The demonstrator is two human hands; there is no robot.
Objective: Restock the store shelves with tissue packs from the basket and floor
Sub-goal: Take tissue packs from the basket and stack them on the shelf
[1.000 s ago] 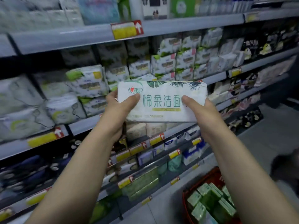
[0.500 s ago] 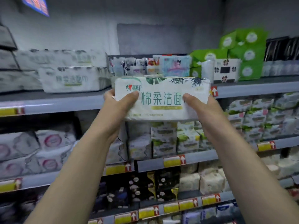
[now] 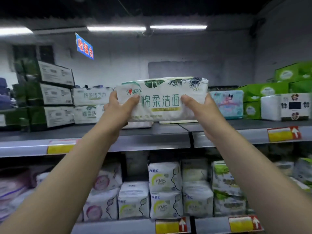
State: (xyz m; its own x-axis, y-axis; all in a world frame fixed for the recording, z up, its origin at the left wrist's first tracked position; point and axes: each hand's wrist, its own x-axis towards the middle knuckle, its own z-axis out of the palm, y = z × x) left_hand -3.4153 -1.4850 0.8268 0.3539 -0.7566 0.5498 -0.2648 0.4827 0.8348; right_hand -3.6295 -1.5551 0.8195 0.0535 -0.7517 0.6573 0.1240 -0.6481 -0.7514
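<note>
White plastic tissue pack (image 3: 162,100), green leaf print and green lettering: held lengthwise, front face toward you, over the upper shelf (image 3: 152,134). Your left hand (image 3: 116,112) grips its left end, your right hand (image 3: 204,110) its right end; fingers (image 3: 133,100) of both clamped on the wrapper, thumbs on the front. Whether its lower edge touches the shelf cannot be told. Two matching packs (image 3: 92,105) stacked just to the left on the same shelf; green boxes (image 3: 266,92) well to the right.

view: head-worn | faces forward, level with top shelf (image 3: 152,132) | near | sole view
</note>
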